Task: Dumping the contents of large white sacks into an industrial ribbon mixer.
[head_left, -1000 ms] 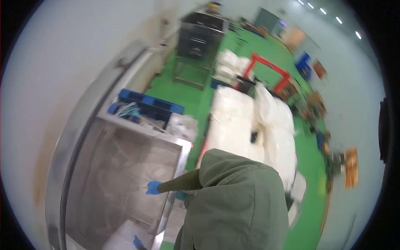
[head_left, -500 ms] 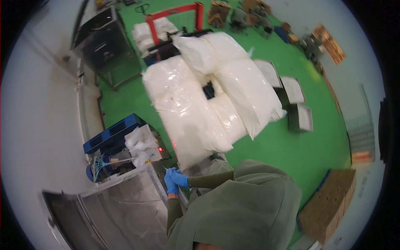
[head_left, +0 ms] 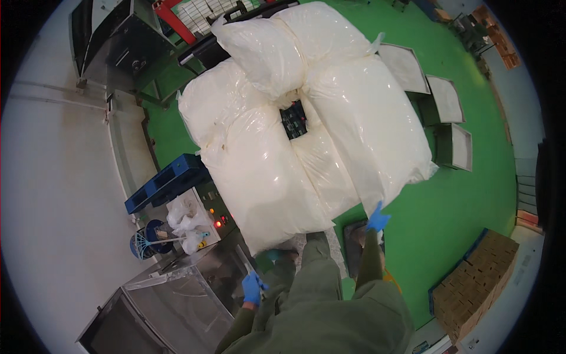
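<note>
My left hand (head_left: 252, 287), in a blue glove, is low beside the metal edge of the steel bin (head_left: 177, 307). Its fingers are curled; what they hold, if anything, I cannot make out. Farther right, my right hand (head_left: 378, 219), also blue-gloved, reaches forward to the near corner of a large stuffed white plastic bag (head_left: 368, 124). Its fingers look stretched out, with the tips at the bag's corner; whether they touch it is unclear. Another full white bag (head_left: 259, 177) lies to the left, and more bags are stacked around a dark gap (head_left: 293, 121).
At left are a control box (head_left: 219, 219) with lit red and orange lights, a crumpled clear bag (head_left: 184, 215) and a blue pallet (head_left: 165, 182). Grey bins (head_left: 445, 100) stand at right on the green floor. Stacked brown cartons (head_left: 474, 283) are at lower right.
My hands, together before, have come apart. The right has swung out to the right and forward to the bag's corner; the left stays low at left. My view has moved closer to the bags.
</note>
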Motion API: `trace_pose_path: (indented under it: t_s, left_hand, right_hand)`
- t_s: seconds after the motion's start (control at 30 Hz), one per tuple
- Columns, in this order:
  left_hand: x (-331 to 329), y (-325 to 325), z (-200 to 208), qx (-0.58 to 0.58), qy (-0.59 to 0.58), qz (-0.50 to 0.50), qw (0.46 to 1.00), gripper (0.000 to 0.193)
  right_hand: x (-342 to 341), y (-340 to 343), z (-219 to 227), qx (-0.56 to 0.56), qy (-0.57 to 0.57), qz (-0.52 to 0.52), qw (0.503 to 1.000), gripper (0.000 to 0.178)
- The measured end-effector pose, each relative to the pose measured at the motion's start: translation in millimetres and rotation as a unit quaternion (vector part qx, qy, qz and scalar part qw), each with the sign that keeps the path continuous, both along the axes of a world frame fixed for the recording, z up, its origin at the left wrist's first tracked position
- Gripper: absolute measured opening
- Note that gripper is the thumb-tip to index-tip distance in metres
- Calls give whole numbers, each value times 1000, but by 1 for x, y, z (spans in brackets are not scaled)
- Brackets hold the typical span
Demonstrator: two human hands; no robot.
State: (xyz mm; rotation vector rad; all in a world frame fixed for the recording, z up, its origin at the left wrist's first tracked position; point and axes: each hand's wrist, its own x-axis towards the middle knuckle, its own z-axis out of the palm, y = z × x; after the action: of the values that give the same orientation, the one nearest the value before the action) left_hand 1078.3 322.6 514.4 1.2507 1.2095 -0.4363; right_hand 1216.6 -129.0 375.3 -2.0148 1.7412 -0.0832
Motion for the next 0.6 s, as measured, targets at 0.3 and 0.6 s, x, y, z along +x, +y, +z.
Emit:
trace_pose_path:
  t_s: [0.3, 0.6]
  left_hand:
    - [-64, 64, -142, 256, -55, -532, 805, 20]
    - [-37, 76, -152, 232, -163, -425, 860, 20]
  right_hand:
    - [58, 4, -37, 77, -340, -138, 927, 63]
    - [17, -36, -38, 110, -192, -82, 972, 77]
